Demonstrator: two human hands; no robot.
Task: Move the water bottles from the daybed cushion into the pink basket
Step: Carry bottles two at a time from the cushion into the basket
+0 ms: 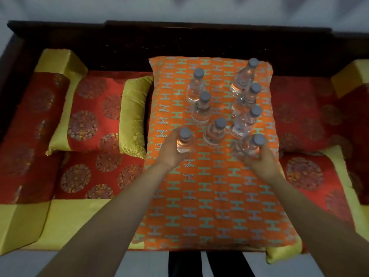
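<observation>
Both arms reach out over the orange cushion (209,196), and each hand has a bottle. The left hand (171,152) is wrapped around the near-left bottle (184,141), fingers curled round its body, grey cap pointing up at the camera. The right hand (259,160) grips the near-right bottle (252,145) the same way, closed around its lower half. Whether either bottle has left the fabric cannot be told from this angle.

Six more bottles stand upright on the cushion beyond the hands, all clear with grey caps. One (216,131) sits between the two held ones, just behind them. Two stand in a line on the left side, a nearer one (202,108) and a farther one (196,85), close together. On the right, three run back in a row: nearest (246,121), middle (247,98) and farthest (244,76), which leans a little toward the cushion's far corner. The right row looks tightly packed, neighbours touching or nearly so.

The cushion lies on a daybed (95,172) covered in red and yellow. A red pillow (95,114) with yellow ends lies just left of the cushion. The pink basket is out of view.
</observation>
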